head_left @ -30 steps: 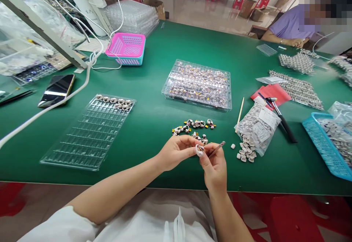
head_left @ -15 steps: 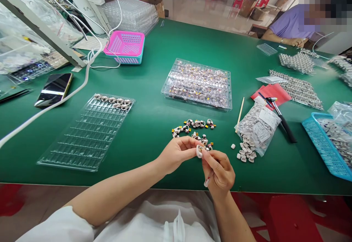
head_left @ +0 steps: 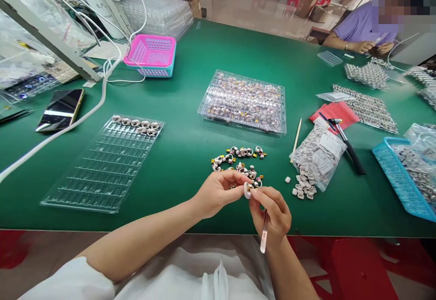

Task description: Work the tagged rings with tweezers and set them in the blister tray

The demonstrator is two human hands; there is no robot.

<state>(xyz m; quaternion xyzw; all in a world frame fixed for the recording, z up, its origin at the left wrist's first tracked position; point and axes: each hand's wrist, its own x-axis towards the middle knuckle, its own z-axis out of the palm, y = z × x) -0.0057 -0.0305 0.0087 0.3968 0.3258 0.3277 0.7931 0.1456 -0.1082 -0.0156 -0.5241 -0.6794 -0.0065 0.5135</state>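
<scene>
My left hand (head_left: 218,191) pinches a small pale ring-shaped part (head_left: 247,191) between thumb and fingertips. My right hand (head_left: 272,211) meets it from the right, its thumb and index fingertip touching the part. Tucked in my right palm is a slim metal tool, apparently tweezers (head_left: 263,241), its flat end pointing down. Just beyond my hands lies a loose group of similar ring-shaped parts (head_left: 242,152) with yellow tabs. To the right, small whitish caps (head_left: 304,186) spill from a clear plastic bag (head_left: 318,154).
On the left, a clear tray (head_left: 102,163) carries several rings in its top rows. Filled stacked trays (head_left: 243,102) stand ahead. A phone (head_left: 60,110), white cable (head_left: 98,107), pink basket (head_left: 151,50), hammer-like tool (head_left: 350,150) and blue basket (head_left: 402,177) surround the work. A co-worker (head_left: 357,32) sits far right.
The tool in my right hand has swung so more of its length shows, pointing down. Both hands keep the ring-shaped part in nearly the same place. The co-worker's hands have moved apart.
</scene>
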